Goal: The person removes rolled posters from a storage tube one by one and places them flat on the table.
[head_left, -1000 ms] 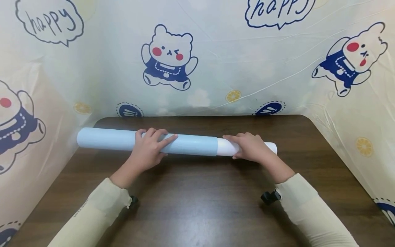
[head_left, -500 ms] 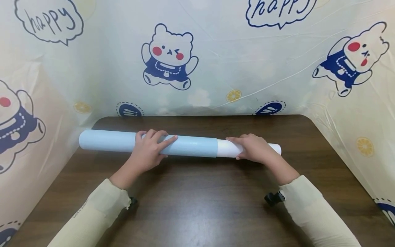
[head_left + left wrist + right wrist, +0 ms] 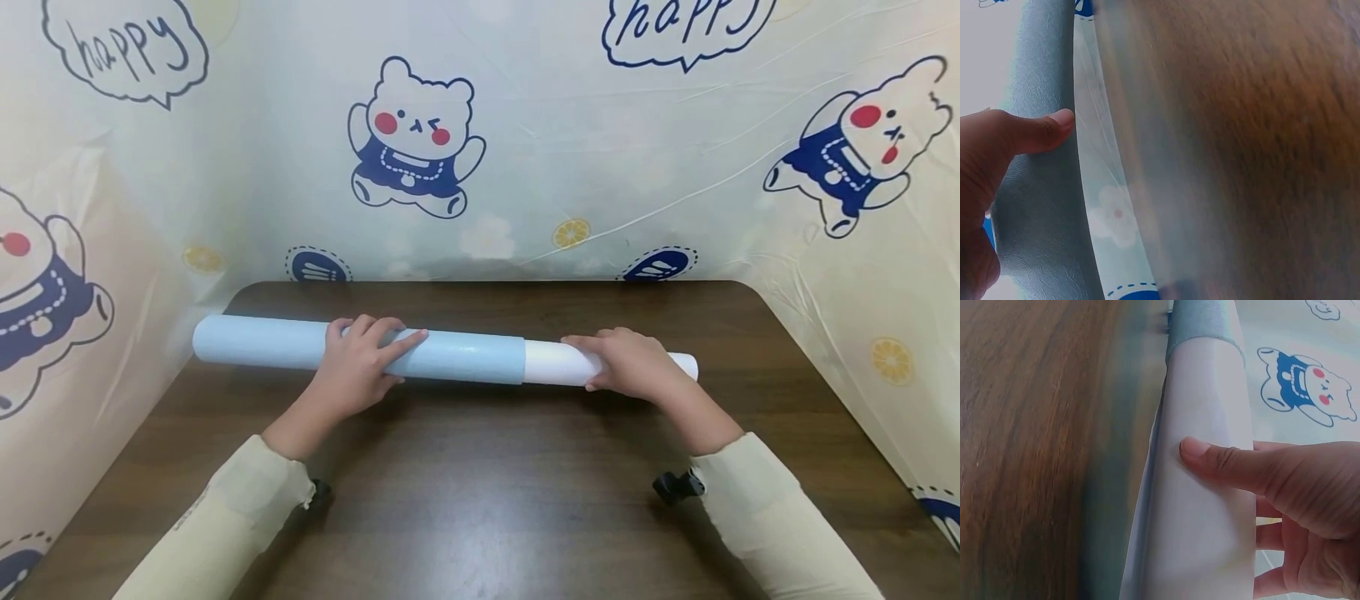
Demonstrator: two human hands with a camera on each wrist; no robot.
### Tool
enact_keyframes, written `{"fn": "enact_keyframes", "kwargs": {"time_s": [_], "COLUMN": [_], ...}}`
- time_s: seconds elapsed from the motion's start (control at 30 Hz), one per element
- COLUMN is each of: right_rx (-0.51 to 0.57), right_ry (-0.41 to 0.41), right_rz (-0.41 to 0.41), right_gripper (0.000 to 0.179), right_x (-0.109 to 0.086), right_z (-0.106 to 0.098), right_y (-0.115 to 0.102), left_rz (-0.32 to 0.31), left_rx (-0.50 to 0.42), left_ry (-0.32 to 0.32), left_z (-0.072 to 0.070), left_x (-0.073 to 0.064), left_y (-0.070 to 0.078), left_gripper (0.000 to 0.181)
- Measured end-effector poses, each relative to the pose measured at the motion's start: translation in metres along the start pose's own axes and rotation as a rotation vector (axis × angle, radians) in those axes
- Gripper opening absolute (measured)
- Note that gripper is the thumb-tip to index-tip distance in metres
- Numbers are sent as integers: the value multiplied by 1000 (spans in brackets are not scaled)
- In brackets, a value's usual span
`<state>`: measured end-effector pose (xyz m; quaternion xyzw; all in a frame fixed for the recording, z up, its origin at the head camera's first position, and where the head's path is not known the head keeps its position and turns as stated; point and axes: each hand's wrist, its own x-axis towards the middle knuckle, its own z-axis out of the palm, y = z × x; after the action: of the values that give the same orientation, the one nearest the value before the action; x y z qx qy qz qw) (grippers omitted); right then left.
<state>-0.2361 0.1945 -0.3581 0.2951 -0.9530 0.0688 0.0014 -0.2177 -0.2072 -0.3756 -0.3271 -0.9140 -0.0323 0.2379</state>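
Note:
A long light blue tube [image 3: 472, 357] lies sideways across the head view, raised over the table. My left hand [image 3: 352, 362] grips it near its middle, the thumb [image 3: 1047, 131] against its textured surface in the left wrist view. Out of its right end sticks a white paper roll [image 3: 555, 362], narrower than the tube. My right hand [image 3: 633, 362] holds this roll, thumb on the near side and fingers behind. A loose lengthwise edge of the paper shows in the right wrist view, below the tube's rim [image 3: 1207, 339]. The part of the roll inside the tube is hidden.
Below is a dark brown wooden table [image 3: 465, 492] with rounded back corners. A pale printed cloth [image 3: 540, 150] with cartoon bears hangs behind it and along both sides. Small black devices [image 3: 678, 486] sit at the cuffs of the sleeves.
My right hand has moved right with the paper roll, so more white shows beyond the tube's end. My left hand and the tube have barely moved.

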Motion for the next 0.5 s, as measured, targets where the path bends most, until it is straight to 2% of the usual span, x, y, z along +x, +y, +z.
{"fn": "enact_keyframes", "kwargs": {"time_s": [0.5], "right_rx": [15], "right_ry": [6], "right_rz": [36], "right_gripper": [65], "right_x": [-10], "right_z": [-2], "right_y": [14], "left_rz": [-37], "left_rx": [-8], "left_ry": [-12], "left_z": [0], "left_x": [-9], "left_y": [-10], "left_gripper": [88]}}
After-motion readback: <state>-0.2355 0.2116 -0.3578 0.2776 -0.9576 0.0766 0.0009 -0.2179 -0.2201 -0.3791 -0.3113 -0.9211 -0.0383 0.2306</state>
